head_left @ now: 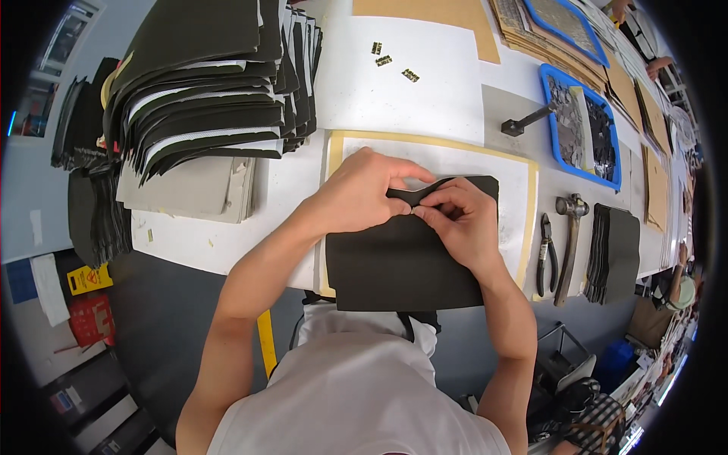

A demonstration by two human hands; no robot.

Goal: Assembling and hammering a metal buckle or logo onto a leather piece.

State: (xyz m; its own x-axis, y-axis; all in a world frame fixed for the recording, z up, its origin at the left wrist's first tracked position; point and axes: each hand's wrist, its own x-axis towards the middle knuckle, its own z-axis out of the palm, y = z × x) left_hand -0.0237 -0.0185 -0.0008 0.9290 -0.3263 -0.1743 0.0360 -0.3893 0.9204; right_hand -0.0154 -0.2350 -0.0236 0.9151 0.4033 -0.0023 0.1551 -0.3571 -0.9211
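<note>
Nearest the camera, at the lower middle of the frame, is the person's white shirt (356,394). Above it, at centre, the black sheet (402,265) lies over a yellow-bordered white board (523,174), its lower edge reaching past the edge of the counter (189,243). The left hand (360,191) pinches the sheet's raised, curled upper edge between thumb and fingers; the right hand (462,218) pinches the same edge close beside it.

Uneven pressure from the two hands could crease the sheet or tear that edge. A slip of either pinch might let the curl spring flat, and the overhanging lower edge could catch on the shirt if the person leaned in. Three small gold-and-black pieces (384,61), loose at upper middle, could be scattered by a sweeping sleeve or sheet.

Those pieces seem to be shaped like lettering, too small to read surely. At left, a yellow floor sign (89,279) bears dark printing, and a red bag (92,320) below it has pale marks. No brand can be made out on the black sheet.
</note>
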